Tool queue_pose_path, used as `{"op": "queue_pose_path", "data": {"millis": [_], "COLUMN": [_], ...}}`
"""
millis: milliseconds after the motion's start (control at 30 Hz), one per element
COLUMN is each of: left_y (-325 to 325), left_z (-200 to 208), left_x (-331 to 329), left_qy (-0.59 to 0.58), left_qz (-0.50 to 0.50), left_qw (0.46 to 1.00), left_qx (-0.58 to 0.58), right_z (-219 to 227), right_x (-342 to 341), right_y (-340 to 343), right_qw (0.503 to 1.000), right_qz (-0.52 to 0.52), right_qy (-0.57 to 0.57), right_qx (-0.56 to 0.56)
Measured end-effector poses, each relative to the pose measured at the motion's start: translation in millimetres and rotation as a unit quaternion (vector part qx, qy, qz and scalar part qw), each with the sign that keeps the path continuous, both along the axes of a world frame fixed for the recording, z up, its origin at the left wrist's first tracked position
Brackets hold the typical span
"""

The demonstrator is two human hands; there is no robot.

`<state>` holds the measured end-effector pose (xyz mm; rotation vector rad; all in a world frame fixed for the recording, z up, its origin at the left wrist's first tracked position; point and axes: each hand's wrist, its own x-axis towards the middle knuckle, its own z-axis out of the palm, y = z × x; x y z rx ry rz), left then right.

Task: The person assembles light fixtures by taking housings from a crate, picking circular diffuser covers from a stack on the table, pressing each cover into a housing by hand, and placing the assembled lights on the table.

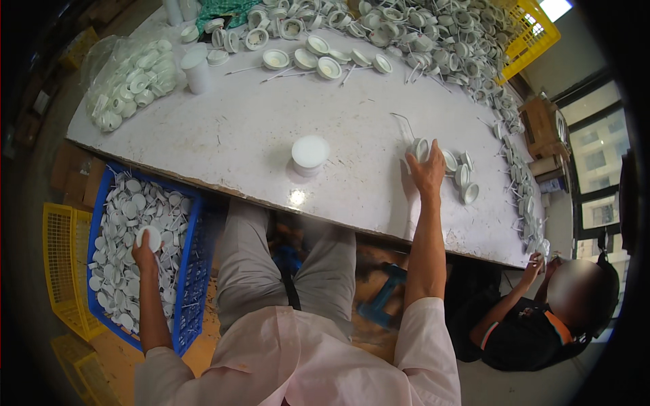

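Note:
Over the blue crate (pixel 196 264) at the left, my left hand (pixel 144 256) is closed around a flat white disc (pixel 149 238). Beneath it the crate is heaped with white round lamp pieces (pixel 128 210) that have short wires. On the table, my right hand (pixel 428 174) has its fingers on a white cup-shaped lamp housing (pixel 420 149) with a thin wire. Several similar housings (pixel 462 176) lie just to the right of that hand. Between my hands, near the table's front edge, stands a short stack of frosted white discs (pixel 311 151).
A large pile of lamp housings (pixel 433 40) covers the table's far side, beside a yellow crate (pixel 531 37). A clear bag of white caps (pixel 135 84) and a white disc stack (pixel 197 70) stand at the far left. A co-worker (pixel 535 318) sits at the right.

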<state>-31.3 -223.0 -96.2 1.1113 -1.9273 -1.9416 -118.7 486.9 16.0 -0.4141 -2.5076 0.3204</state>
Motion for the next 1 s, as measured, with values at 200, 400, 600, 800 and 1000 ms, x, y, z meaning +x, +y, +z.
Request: {"op": "queue_pose_path", "data": {"millis": [200, 400, 600, 800, 1000], "left_y": [-231, -232, 150, 282, 274], "left_z": [-90, -90, 122, 221, 184], "left_x": [53, 55, -1, -1, 0], "left_qy": [0.025, -0.051, 0.235, 0.364, 0.173], "left_qz": [0.126, 0.029, -0.363, -0.549, -0.661], "left_qw": [0.990, 0.867, 0.883, 0.691, 0.709], "left_qx": [0.055, -0.495, -0.181, -0.298, -0.172], "right_z": [-1, 26, 46, 81, 70], "right_x": [-7, 28, 68, 106, 117], "right_y": [-10, -62, -122, -188, -220], "right_qw": [0.996, 0.982, 0.867, 0.866, 0.776], "right_qz": [-0.009, 0.024, 0.192, 0.467, 0.593], "right_qy": [-0.064, 0.094, 0.151, -0.003, -0.082], "right_qx": [-0.060, -0.163, -0.434, -0.179, -0.200]}}
